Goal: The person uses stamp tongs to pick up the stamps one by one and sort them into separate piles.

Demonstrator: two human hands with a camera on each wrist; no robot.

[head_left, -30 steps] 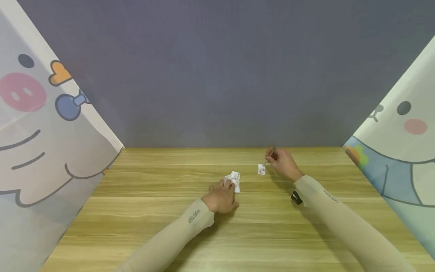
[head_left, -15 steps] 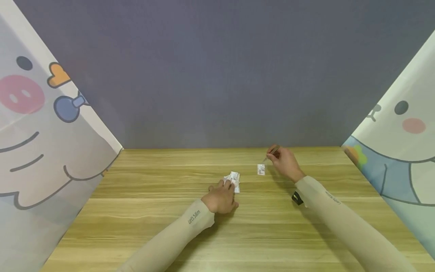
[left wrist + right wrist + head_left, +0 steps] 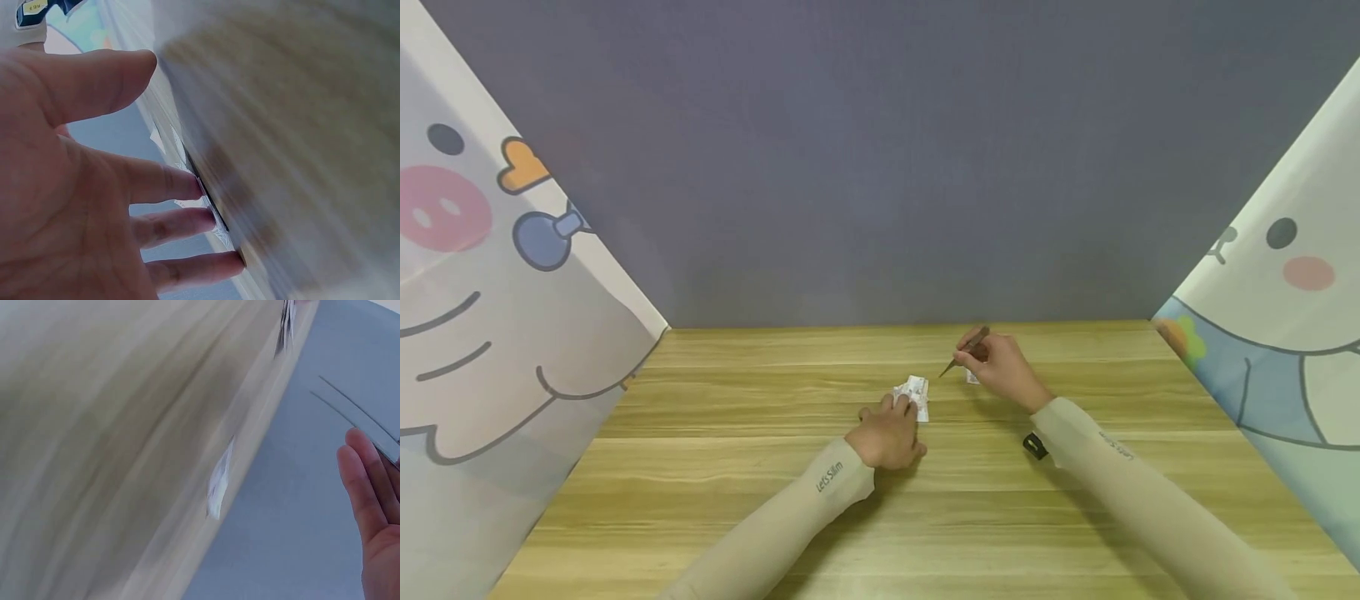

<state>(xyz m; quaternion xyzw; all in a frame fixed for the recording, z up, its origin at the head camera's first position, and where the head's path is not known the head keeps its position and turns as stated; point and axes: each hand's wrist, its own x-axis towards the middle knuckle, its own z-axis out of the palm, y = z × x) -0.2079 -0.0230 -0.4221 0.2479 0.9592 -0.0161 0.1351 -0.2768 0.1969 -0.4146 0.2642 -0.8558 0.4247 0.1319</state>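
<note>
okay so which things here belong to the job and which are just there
Likely part of the job:
tweezers, held in the right hand
paper pile, touched by the left hand
lone paper piece on the table

Apparently just there:
cartoon panels
dark back wall

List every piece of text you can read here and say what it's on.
"Let's", then probably "Slim": left sleeve
"Let's", then a blurred word: right sleeve
Print on the paper pile and lone paper: too small to read.
Marks on the yellow label of the black device: too blurred to read.
</note>
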